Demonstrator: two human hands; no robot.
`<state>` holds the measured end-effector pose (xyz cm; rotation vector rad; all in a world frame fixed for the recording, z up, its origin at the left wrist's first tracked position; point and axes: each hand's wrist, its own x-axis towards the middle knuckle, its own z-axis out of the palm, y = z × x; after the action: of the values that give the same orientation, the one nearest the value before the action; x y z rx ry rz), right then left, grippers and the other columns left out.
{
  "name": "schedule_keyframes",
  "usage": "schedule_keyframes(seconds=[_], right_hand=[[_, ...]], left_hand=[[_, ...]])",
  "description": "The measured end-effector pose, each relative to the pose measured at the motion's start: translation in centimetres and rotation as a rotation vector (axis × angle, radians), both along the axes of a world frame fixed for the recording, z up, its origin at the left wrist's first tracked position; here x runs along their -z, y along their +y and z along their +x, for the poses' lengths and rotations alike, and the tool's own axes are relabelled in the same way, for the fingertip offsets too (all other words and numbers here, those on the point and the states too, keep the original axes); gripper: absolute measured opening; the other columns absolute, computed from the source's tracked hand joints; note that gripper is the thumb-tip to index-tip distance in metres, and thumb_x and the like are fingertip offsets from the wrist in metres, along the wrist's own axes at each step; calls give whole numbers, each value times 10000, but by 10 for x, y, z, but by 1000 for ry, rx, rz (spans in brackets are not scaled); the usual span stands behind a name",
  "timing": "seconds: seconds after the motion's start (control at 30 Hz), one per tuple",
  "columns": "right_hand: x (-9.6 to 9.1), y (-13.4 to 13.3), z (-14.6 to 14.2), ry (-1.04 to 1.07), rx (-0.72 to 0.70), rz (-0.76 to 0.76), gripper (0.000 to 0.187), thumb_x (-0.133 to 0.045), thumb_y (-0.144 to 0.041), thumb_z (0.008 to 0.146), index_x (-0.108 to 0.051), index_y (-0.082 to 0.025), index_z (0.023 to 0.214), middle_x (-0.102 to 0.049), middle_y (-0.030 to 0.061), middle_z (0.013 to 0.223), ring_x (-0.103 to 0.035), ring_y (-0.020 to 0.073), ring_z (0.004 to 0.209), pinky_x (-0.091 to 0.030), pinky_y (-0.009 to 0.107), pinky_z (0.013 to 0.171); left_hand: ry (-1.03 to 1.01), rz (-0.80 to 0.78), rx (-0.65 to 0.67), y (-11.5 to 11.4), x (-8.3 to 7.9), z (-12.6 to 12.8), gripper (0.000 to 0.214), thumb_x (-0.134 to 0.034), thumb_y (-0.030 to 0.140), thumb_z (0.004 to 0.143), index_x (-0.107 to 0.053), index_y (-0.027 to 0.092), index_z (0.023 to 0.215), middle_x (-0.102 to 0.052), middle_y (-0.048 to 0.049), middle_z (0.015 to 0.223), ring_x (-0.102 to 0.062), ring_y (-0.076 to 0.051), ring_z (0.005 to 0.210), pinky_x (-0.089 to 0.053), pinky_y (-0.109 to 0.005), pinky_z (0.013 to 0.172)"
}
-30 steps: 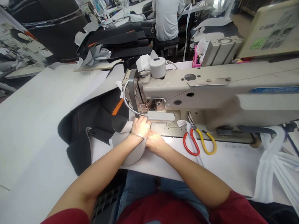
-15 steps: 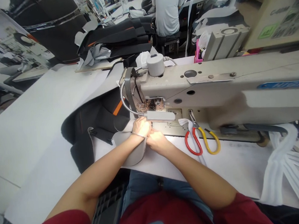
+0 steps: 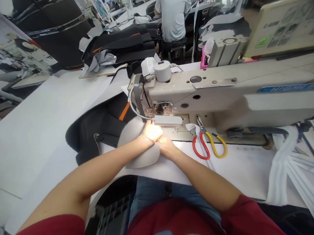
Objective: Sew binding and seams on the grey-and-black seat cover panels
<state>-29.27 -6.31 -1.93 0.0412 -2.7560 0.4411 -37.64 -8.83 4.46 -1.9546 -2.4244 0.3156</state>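
A beige sewing machine (image 3: 224, 93) stands on the white table (image 3: 36, 123). Under its head lies a black piece with an orange stripe (image 3: 99, 127) and a grey fabric piece (image 3: 140, 157). My left hand (image 3: 152, 132) rests on the grey fabric right below the machine's lamp (image 3: 168, 120), fingers closed on the cloth and washed out by the light. My right hand (image 3: 166, 145) sits just beside it, fingers curled onto the same fabric edge.
Scissors with one red and one yellow handle (image 3: 209, 146) lie to the right of my hands. White straps (image 3: 291, 166) hang at the right edge. Stacked black fabric (image 3: 121, 45) lies at the back, where a person in a white shirt (image 3: 173, 11) sits.
The grey fabric has been pushed up and bunched toward the needle. Both hands have moved slightly forward under the lamp.
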Motion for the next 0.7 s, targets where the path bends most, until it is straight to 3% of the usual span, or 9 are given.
schedule_keyframes(seconds=[0.1,0.17,0.33,0.5,0.7], right_hand=[[1,-18,-4,32,-75,33,221,-401,-91,777,-607,-110,856,-640,100,843,-567,177,815,-427,309,772],[0,-23,-2,86,-95,65,232,-390,-106,790,-590,-107,908,-619,123,922,-547,190,894,-412,333,815],[-7,-19,10,73,-158,161,259,-410,-104,779,-557,-80,991,-599,144,960,-532,212,931,-395,354,844],[-13,-15,15,16,-199,183,273,-401,-70,764,-570,-103,975,-597,129,978,-523,218,945,-383,385,851],[-9,-3,12,-35,-147,134,196,-433,-58,743,-612,-93,815,-626,124,841,-555,197,838,-391,356,841]], left_hand=[[84,-54,105,-15,-17,4,255,-379,79,760,-629,81,810,-604,-163,865,-474,-261,944,-319,-422,818],[85,-133,94,-23,-19,4,242,-386,92,769,-628,93,783,-598,-150,851,-476,-256,925,-343,-397,782],[56,-237,-24,-27,-2,2,222,-404,97,778,-625,98,793,-594,-126,836,-499,-231,873,-381,-315,694],[-19,-209,-79,-25,7,4,225,-399,108,785,-623,100,762,-595,-114,790,-505,-220,852,-392,-289,660],[-78,-96,-92,-12,17,-4,236,-388,89,754,-623,90,734,-591,-125,727,-514,-240,820,-395,-314,628]])
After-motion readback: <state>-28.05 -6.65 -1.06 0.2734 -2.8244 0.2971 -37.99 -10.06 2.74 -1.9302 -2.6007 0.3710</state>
